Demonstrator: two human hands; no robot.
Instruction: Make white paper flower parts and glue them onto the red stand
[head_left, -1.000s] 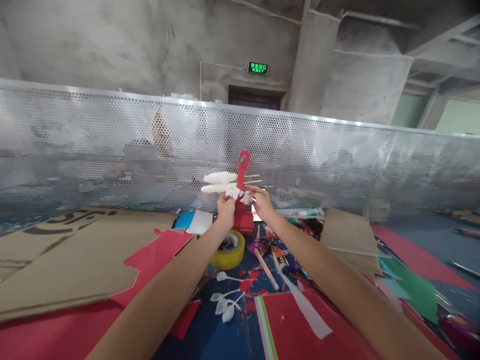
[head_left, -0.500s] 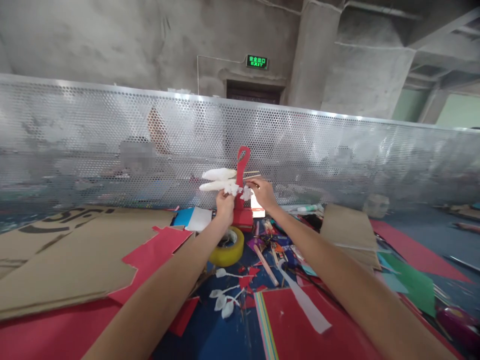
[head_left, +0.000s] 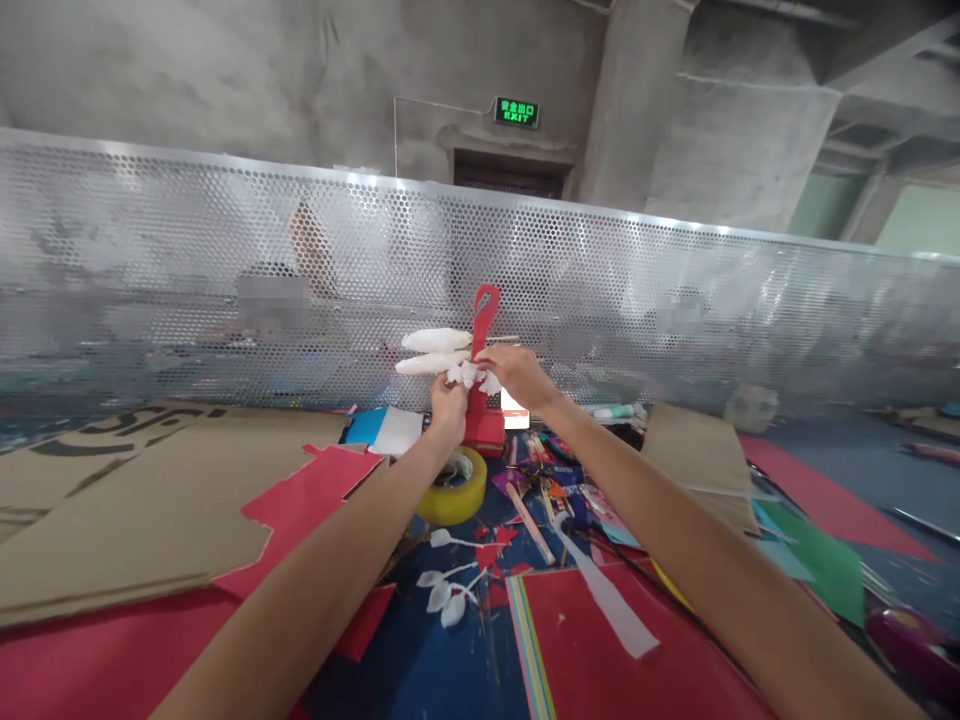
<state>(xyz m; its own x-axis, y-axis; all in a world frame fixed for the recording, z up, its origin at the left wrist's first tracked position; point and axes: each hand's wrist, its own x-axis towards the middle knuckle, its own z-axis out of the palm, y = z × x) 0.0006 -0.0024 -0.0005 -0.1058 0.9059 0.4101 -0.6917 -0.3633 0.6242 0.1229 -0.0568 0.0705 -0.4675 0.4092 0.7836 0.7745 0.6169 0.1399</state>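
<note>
Concrete room, exit sign (head_left: 516, 112) top centre, perforated metal screen (head_left: 225, 270) across the full width behind a cluttered table (head_left: 420, 670).

The white bud piece (head_left: 435, 350) is at frame centre, held up against the red paper stand (head_left: 486, 305), with the buds pointing left.

Left hand (head_left: 448, 405): closed narrow under the piece, pinching its ragged white base. No real shift in half a second.

Right hand (head_left: 514, 372): has come in from the right of the stand and now sits on the joint, fingers curled tight on the white tuft. The stick ends that poked out to the right are now covered. Which part the fingers grip cannot be told. Reads as both hands now working the same joint.

Clearance:
- the screen is close behind the stand, so there is little room further back
- yellow tape roll (head_left: 454, 487) sits just in front of the stand's base, under the left wrist
- sticks and scraps (head_left: 529, 520) lie below the right forearm
- cardboard (head_left: 150, 500) is at lower left, well apart
- there is free air above the hands
</note>
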